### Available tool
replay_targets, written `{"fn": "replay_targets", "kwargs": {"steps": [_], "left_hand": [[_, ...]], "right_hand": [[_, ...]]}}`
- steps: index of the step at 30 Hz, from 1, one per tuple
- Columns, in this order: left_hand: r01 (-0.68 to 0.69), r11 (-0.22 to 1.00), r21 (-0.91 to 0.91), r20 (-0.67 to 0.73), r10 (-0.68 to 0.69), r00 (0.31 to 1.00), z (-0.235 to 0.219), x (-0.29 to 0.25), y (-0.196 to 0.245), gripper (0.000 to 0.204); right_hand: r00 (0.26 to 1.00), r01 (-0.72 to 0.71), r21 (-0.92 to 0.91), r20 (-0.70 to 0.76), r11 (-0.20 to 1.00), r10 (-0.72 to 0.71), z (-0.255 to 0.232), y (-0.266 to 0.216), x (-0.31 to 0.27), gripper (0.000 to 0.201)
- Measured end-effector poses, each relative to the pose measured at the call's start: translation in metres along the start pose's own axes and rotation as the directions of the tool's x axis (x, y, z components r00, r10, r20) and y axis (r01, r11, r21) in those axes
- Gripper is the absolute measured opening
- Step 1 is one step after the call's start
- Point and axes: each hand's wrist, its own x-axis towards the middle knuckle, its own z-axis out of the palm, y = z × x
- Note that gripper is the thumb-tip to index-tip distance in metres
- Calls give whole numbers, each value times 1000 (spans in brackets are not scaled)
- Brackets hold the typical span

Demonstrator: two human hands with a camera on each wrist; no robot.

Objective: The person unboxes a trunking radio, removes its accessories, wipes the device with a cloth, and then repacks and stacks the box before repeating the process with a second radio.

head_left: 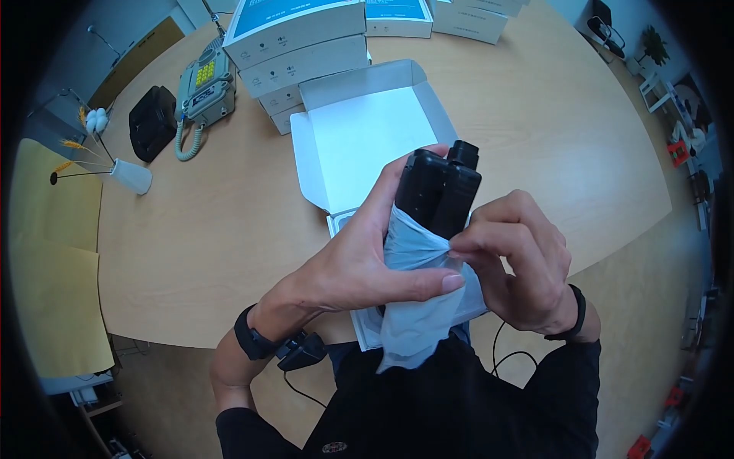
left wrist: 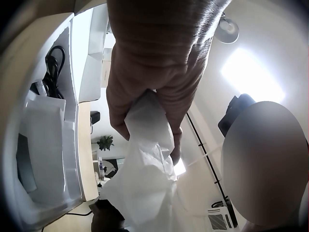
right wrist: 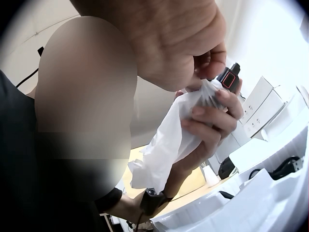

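My left hand [head_left: 355, 264] grips a black handheld device [head_left: 436, 191] with a short stub on one top corner. A thin white wrapping bag [head_left: 417, 325] covers its lower part, and the upper part is bare. At the bag's gathered edge, my right hand [head_left: 527, 264] pinches the white material between thumb and fingertips. In the right wrist view, a red-outlined square shows on the device [right wrist: 231, 79]. Below the hands lies an open white box [head_left: 375, 130], its lid tipped back. Its white tray [left wrist: 43, 140] holds a black cable [left wrist: 54, 72].
Stacked white-and-blue boxes [head_left: 302, 57] stand behind the open box. A corded telephone [head_left: 206, 84], a black case [head_left: 153, 122] and a white vase [head_left: 131, 176] with dried stems are at the left. The wooden table's [head_left: 566, 153] edge curves round on the right.
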Motion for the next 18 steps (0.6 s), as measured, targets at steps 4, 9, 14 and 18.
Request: {"fn": "replay_targets", "kwargs": {"steps": [4, 9, 14, 18], "left_hand": [[0, 997, -78, -12, -1, 1000, 6, 5, 1, 109], [-143, 973, 178, -20, 149, 989, 4, 12, 0, 92], [-254, 879, 404, -15, 284, 959, 12, 18, -11, 92], [-242, 891, 385, -17, 269, 963, 14, 23, -8, 90]], "right_hand": [[996, 8, 20, -86, 1000, -7, 4, -1, 4, 32], [996, 45, -107, -74, 993, -53, -3, -1, 16, 29], [992, 46, -290, 123, 956, -10, -11, -4, 20, 26], [999, -21, -207, 19, 978, 25, -9, 3, 15, 25]]}}
